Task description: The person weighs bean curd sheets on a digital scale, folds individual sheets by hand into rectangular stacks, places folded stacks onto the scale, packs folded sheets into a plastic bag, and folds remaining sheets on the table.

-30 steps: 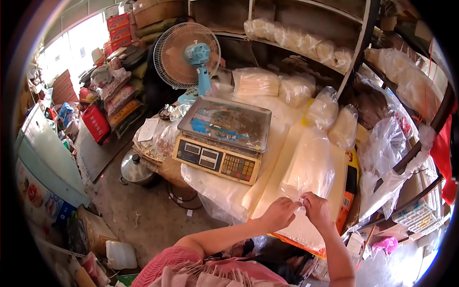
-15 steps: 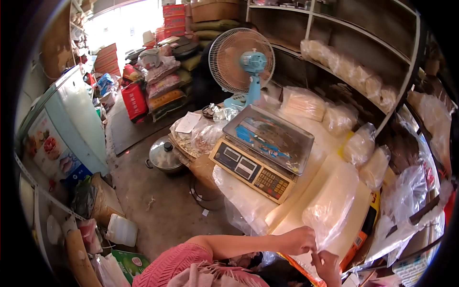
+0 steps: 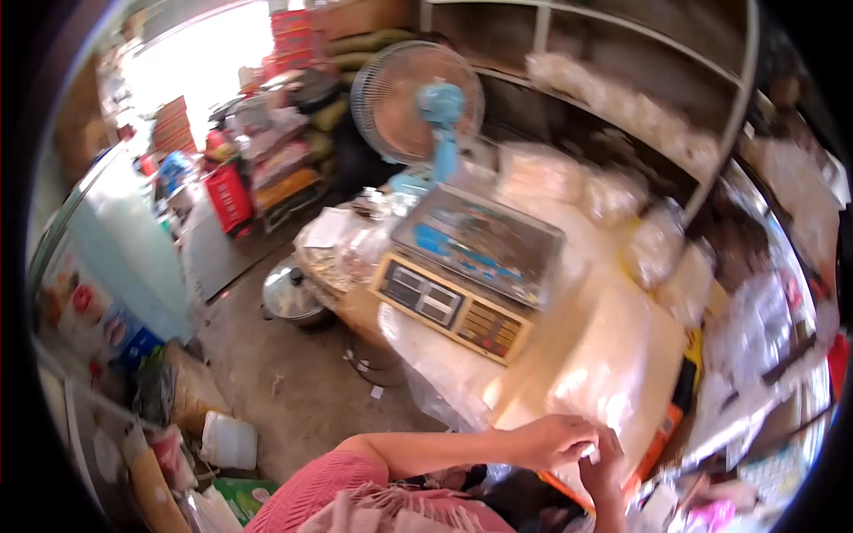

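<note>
My left hand (image 3: pixel 553 442) and my right hand (image 3: pixel 604 464) meet at the near end of a clear plastic bag (image 3: pixel 597 382), fingers closed together on its gathered end. A small white bit shows between the fingertips; blur hides its detail. Inside the bag is something pale. It lies on a stack of pale, flat sheets (image 3: pixel 653 351) at the table's near end. Beyond it stands a digital weighing scale (image 3: pixel 453 306), its metal pan (image 3: pixel 480 244) bearing dark crumbs and a torn blue patch.
A blue fan (image 3: pixel 435 107) stands behind the scale. Bagged pale goods (image 3: pixel 613 195) line the table's far right side, below a metal shelf (image 3: pixel 622 40). On the floor at left are a lidded pot (image 3: pixel 293 293) and a white plastic jug (image 3: pixel 229 441).
The view has shifted slightly and blurred, so the scale and fan sit further left and higher. My hands have drawn closer together at the bag's end, with a white bit now showing.
</note>
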### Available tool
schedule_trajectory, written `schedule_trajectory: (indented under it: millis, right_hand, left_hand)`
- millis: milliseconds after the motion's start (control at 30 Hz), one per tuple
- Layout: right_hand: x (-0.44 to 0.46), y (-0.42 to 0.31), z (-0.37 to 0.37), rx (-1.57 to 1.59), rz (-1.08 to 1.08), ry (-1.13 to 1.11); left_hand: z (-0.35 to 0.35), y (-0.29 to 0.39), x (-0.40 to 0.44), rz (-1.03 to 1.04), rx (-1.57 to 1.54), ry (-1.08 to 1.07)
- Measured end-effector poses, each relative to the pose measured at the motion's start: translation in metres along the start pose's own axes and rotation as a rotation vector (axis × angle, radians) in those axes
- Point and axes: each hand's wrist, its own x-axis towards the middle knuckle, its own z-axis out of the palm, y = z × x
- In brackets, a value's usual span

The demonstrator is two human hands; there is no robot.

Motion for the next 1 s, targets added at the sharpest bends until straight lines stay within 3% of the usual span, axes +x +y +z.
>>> schedule_trajectory:
  millis: [67,133,200,233,333,500,600,700,800,833,967,1000]
  right_hand:
    - [-0.006,0.010,-0.002,-0.057,-0.005,-0.087]
    - [-0.006,0.010,-0.003,0.140,0.106,-0.032]
    - [-0.007,0.007,-0.003,0.299,0.205,0.021]
    - [-0.011,0.014,-0.001,0.219,0.048,0.003]
    - [-0.014,0.008,-0.006,0.454,0.678,0.056]
    - [-0.008,0.004,-0.006,-0.221,-0.044,0.115]
    - [-0.011,0.005,-0.016,-0.260,0.020,-0.039]
    - [-0.011,0.003,-0.024,0.601,0.813,-0.468]
    - [-0.020,0.004,-0.006,0.565,0.681,-0.257]
    - [-0.024,0.007,0.003,0.392,0.564,-0.130]
    - [-0.028,0.008,0.004,0.113,0.286,0.033]
    - [-0.029,0.007,0.002,0.124,0.311,0.026]
  left_hand:
    - [0.012,-0.004,0.006,0.145,-0.157,0.160]
    - [0.000,-0.009,0.015,0.156,0.176,0.201]
    - [0.010,-0.029,0.011,0.172,0.278,0.160]
    - [0.013,-0.034,0.010,0.138,0.253,0.150]
    - [0.015,-0.038,0.009,0.024,0.223,0.137]
    - [0.011,-0.029,0.020,-0.111,0.253,0.051]
    - [0.003,-0.025,0.020,-0.144,0.180,-0.027]
    - [0.002,-0.029,0.015,-0.001,0.200,-0.048]
    - [0.009,-0.034,0.014,0.050,0.272,-0.060]
    - [0.010,-0.035,0.015,0.034,0.282,-0.052]
    - [0.009,-0.032,0.019,-0.012,0.259,-0.089]
    - [0.008,-0.032,0.018,-0.029,0.254,-0.100]
